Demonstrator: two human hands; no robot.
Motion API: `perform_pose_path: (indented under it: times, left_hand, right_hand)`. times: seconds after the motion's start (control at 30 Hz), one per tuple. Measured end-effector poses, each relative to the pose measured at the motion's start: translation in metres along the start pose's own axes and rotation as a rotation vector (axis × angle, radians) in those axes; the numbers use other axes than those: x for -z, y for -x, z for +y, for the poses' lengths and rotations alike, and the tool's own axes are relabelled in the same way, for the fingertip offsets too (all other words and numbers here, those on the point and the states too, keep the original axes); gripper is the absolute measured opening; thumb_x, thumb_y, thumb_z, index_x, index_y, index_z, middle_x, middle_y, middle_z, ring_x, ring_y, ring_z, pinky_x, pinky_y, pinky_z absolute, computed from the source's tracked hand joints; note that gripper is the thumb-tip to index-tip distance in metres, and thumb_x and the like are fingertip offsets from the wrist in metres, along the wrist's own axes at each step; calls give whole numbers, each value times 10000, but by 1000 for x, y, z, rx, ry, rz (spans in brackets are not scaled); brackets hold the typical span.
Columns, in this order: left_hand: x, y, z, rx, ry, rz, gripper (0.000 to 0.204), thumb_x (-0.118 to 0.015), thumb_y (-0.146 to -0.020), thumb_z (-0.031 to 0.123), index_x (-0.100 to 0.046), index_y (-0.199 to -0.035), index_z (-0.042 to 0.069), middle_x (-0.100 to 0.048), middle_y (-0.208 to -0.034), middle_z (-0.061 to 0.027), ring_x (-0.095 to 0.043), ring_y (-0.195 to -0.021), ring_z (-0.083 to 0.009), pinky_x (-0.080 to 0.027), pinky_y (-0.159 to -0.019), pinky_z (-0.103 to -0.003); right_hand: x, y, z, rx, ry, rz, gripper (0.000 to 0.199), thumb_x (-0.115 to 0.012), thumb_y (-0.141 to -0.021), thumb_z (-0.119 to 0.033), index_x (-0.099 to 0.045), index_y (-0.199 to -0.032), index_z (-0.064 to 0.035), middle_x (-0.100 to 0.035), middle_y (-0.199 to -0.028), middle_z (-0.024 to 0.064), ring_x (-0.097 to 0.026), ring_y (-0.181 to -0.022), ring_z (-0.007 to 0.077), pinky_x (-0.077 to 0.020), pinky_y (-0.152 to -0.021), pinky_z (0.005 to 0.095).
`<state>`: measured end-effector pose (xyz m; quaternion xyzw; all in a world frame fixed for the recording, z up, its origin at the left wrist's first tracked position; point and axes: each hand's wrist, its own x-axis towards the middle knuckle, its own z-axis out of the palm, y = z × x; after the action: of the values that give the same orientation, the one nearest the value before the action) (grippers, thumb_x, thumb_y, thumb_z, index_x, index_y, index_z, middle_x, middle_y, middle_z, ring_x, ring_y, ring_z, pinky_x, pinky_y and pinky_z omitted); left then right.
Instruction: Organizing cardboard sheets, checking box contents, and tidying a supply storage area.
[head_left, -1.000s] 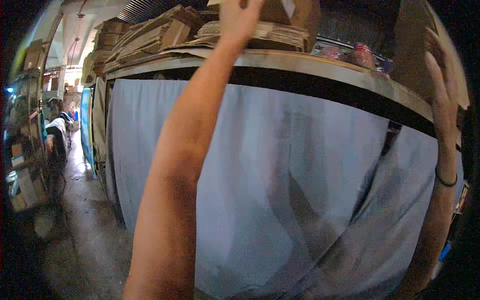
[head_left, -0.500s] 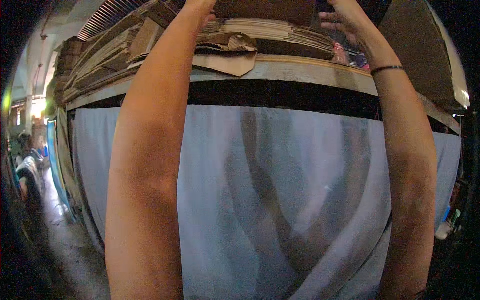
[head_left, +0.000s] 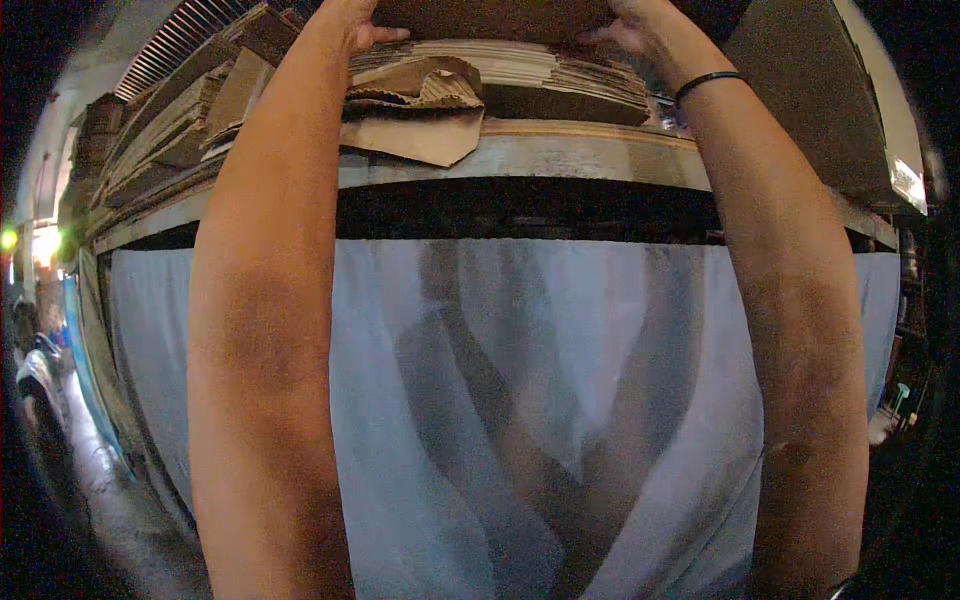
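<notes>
Both my arms reach up and forward to a dark brown cardboard piece (head_left: 490, 20) at the top edge of the head view. My left hand (head_left: 362, 28) is at its left side, thumb stretched along the lower edge. My right hand (head_left: 640, 32), below a dark wristband (head_left: 710, 82), grips the right side. The upper parts of both hands and of the cardboard are cut off by the frame. Directly below lies a stack of flattened cardboard (head_left: 510, 65). A torn, bent cardboard flap (head_left: 415, 132) hangs over the shelf edge (head_left: 570, 150) near my left forearm.
More cardboard sheets (head_left: 170, 125) lean in a pile at the left. A large brown cardboard panel (head_left: 805, 95) stands at the right. A light blue cloth (head_left: 540, 400) hangs below the shelf, with shadows on it. A person (head_left: 42, 385) is at the far left beyond a walkway.
My right hand has moved in from spread fingers to the side of the brown cardboard piece. My left hand has also come onto it. The view has shifted slightly.
</notes>
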<state>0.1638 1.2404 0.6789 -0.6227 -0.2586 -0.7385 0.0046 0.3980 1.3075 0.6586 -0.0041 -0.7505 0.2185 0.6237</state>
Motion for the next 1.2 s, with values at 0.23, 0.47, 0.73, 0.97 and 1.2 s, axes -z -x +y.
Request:
perform_pose_path:
  times: [0.23,0.47,0.73,0.97,1.2]
  left_hand:
    - [-3,15,5,-110,126,-98,648,-554,-866,416,-353,-1374,68,-325,-1440,-175,-287,-1312,-406,-204,-1007,-673]
    - [-38,44,26,-277,162,-86,595,-587,-837,334,-410,-1311,22,-378,-1389,-212,-314,-1283,-441,-158,-997,-709]
    - [-85,53,38,-355,80,-114,487,-617,-819,359,-437,-1172,76,-508,-1176,-151,-512,-1011,-328,-407,-700,-587]
    - [-155,79,56,-356,149,26,518,-631,-791,412,-407,-1134,95,-524,-1069,-133,-537,-930,-281,-465,-605,-485]
    - [-215,110,88,-354,196,28,514,-635,-783,430,-428,-1115,97,-544,-1022,-108,-564,-818,-239,-467,-516,-422]
  right_hand:
    - [-3,11,-10,86,11,15,436,-465,-930,-261,-389,-1321,-84,-355,-1422,140,-360,-1264,351,-242,-1001,649]
    - [38,25,-22,225,-159,-202,402,-451,-939,-267,-484,-1230,8,-558,-1209,157,-530,-1107,290,-428,-935,474]
    - [93,40,-39,146,-94,-160,432,-471,-923,-347,-495,-1255,-71,-539,-1262,110,-489,-1153,295,-418,-871,570]
    - [149,90,-82,154,110,-4,459,-482,-913,-344,-465,-1285,-76,-515,-1282,137,-476,-1151,318,-406,-886,588]
    - [294,77,-117,-1,-188,-305,423,-494,-916,-320,-470,-1281,-107,-550,-1213,99,-500,-1115,265,-457,-823,572]
